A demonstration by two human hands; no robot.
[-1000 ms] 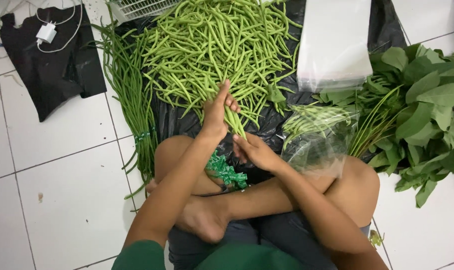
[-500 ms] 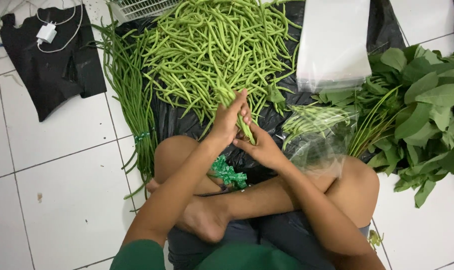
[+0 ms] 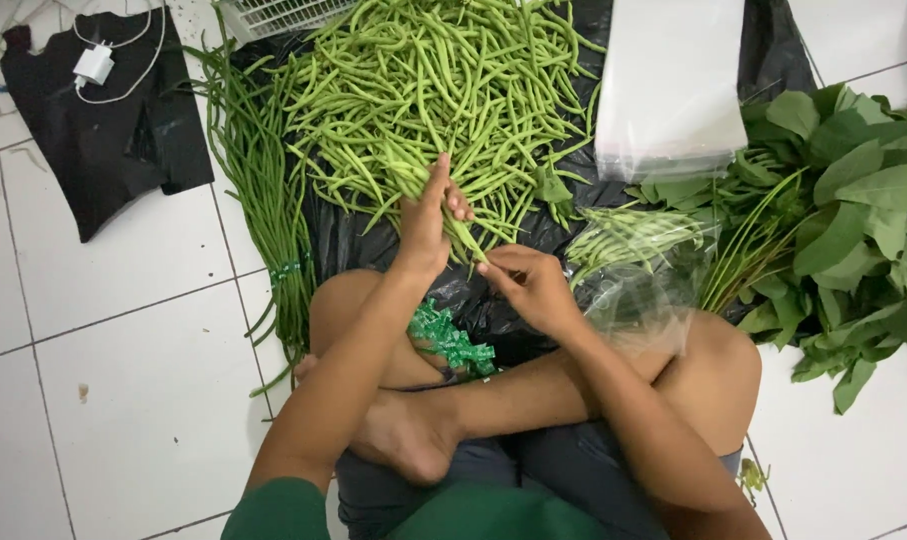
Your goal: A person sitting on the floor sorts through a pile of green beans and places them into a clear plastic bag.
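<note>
Both hands have drawn together since a second ago, lifting a small bunch of beans [image 3: 451, 222] off the near edge of the bean pile [image 3: 423, 90].

Left hand [image 3: 425, 225] is closed around the bunch, standing it upright so the ends line up; right hand [image 3: 533, 285] pinches its lower tips. Right of the pile lie clear bags [image 3: 670, 85]; green ties [image 3: 451, 338] wait below it, within reach.

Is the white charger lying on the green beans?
No, the white charger lies on a black cloth on the floor, apart from the green beans.
</note>
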